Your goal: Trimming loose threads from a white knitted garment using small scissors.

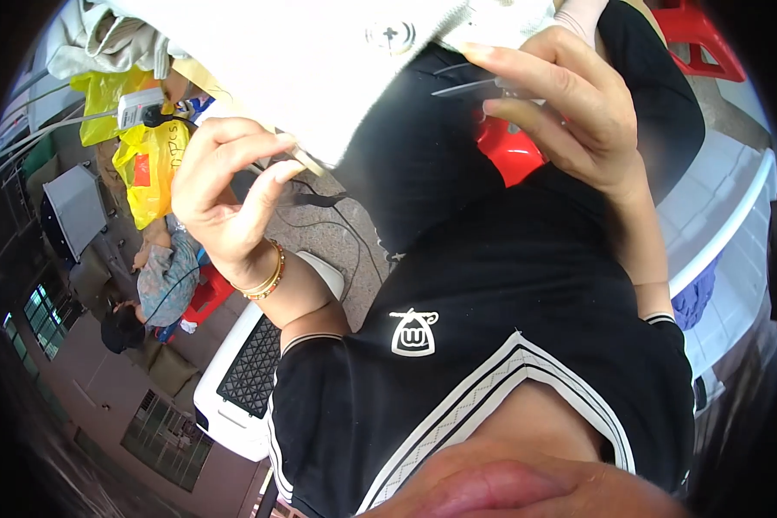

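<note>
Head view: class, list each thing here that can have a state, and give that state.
Left hand: pinching the cream strip
Right hand: holding the thin pointed tool
Thin pointed tool: tips apart
White fabric: spread out
Yellow bag: crumpled
Grey-white cloth: rumpled
White appliance: on or off, cannot tell

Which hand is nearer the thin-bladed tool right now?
Right. Your right hand holds the thin-bladed tool, which points left in the picture. Your left hand is apart from it, lower and farther left, by the lower corner of the white cloth.
</note>
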